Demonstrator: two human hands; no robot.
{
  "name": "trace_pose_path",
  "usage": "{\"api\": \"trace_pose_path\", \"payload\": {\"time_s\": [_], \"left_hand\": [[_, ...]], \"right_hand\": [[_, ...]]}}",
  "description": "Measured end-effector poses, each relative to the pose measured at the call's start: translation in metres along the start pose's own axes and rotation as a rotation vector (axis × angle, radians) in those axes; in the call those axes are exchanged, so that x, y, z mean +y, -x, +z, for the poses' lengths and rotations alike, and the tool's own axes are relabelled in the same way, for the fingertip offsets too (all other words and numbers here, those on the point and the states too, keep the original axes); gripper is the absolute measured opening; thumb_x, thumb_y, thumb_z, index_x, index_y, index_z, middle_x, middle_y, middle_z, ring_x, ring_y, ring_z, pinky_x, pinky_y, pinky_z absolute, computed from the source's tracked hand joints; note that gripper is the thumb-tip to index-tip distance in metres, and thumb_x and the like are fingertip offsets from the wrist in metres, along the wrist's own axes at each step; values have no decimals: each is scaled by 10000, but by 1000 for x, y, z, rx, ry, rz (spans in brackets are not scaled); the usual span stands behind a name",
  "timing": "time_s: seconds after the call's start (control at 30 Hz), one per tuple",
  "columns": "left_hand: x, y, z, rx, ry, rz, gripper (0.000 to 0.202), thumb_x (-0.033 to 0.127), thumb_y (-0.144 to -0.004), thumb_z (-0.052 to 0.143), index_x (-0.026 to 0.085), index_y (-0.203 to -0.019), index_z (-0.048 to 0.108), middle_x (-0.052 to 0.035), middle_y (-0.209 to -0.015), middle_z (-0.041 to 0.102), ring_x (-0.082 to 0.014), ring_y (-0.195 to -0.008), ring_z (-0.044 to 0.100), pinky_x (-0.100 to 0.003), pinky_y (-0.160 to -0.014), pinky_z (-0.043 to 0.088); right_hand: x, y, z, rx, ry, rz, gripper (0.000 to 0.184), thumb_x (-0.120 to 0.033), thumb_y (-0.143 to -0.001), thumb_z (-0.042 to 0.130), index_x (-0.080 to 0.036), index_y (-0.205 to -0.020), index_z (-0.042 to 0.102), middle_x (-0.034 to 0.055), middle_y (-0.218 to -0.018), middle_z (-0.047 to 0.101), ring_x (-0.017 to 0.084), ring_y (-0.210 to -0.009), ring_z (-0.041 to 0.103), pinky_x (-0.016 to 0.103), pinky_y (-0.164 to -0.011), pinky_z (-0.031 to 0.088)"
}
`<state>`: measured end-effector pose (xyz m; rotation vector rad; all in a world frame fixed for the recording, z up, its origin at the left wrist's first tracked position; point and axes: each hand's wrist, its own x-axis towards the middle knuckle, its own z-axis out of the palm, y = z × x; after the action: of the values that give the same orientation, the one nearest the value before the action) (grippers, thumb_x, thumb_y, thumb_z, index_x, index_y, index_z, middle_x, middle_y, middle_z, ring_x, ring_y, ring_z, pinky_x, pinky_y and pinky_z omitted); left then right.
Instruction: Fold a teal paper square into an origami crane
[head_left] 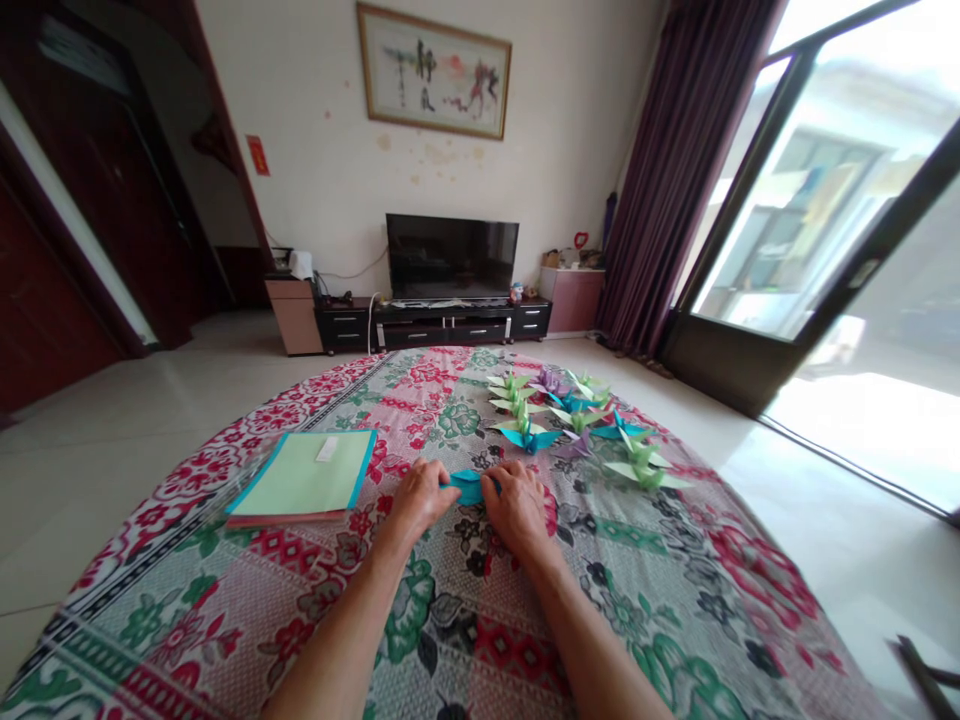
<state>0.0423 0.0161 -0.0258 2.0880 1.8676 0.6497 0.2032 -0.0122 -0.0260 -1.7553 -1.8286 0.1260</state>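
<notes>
A small teal piece of folded paper [469, 486] is being pinched at both ends on the round counter [675, 600] draped in floral cloth, the left hand [420, 498] and the right hand [517, 502] close together and clamped on it. It is being judged feather-light, thin and easily creased or torn, so fingertip holds at its edges are being favoured, near the folded paper cranes [577, 420].
</notes>
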Motion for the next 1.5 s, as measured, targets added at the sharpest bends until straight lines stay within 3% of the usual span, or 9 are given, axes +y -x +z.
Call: {"api": "trace_pose_path", "payload": {"time_s": [0.27,0.4,0.6,0.87,0.97,1.07,1.23,1.37,1.5], "left_hand": [[5,2,-3,8,-6,-6,395,289,-659,641,171,-1032,588,-69,-892,612,-189,-853,574,-261,-760,411],[7,3,-5,33,-32,11,424,280,-666,628,167,-1072,584,-105,-991,589,-208,-883,576,-281,-782,418],[7,0,-5,45,52,92,374,227,-685,597,171,-1055,603,-85,-1020,597,-195,-916,576,-275,-826,423],[21,-1,-14,346,184,130,179,174,-729,535,179,-895,599,-66,-908,600,-170,-850,579,-273,-820,454],[26,2,-14,389,252,155,221,158,-733,523,176,-943,589,-90,-1089,562,-137,-781,588,-257,-779,474],[28,3,-11,325,355,167,176,190,-745,522,176,-900,604,-79,-1063,593,-124,-730,600,-246,-748,484],[28,3,-1,64,691,107,259,350,-740,561,153,-898,617,-47,-847,677,-160,-726,640,-246,-686,500],[26,1,1,55,866,62,324,361,-716,584,138,-951,597,-61,-888,683,-169,-784,639,-249,-705,502],[21,-3,1,39,920,40,315,311,-702,569,133,-961,601,-63,-915,686,-168,-826,634,-249,-742,497]], "right_hand": [[1,-3,9,56,-12,-8,156,-233,-728,580,-232,-871,642,51,-928,615,223,-897,512,335,-774,328],[0,-6,8,34,-100,-36,140,-189,-722,563,-214,-848,619,32,-877,647,203,-863,550,315,-779,342],[-1,-5,6,40,-213,-70,132,-176,-731,526,-203,-833,605,17,-790,661,161,-738,593,256,-706,391],[-4,-8,8,226,-334,1,133,-182,-721,488,-182,-804,591,31,-762,650,165,-706,587,264,-682,420],[-5,-9,8,256,-358,21,122,-190,-722,480,-178,-787,582,31,-735,638,164,-672,575,268,-656,417],[-7,-8,8,274,-374,34,114,-194,-724,478,-177,-780,576,29,-713,626,159,-649,563,263,-630,412],[-12,-4,8,254,-395,-115,99,-189,-736,491,-177,-802,565,40,-785,594,158,-731,550,263,-676,426],[-17,1,4,170,-504,-262,219,-156,-736,484,-184,-936,568,56,-934,578,157,-859,543,261,-746,439],[-19,3,1,105,-557,-293,362,-106,-696,464,-195,-1033,559,42,-961,593,150,-855,556,261,-767,445]]}}
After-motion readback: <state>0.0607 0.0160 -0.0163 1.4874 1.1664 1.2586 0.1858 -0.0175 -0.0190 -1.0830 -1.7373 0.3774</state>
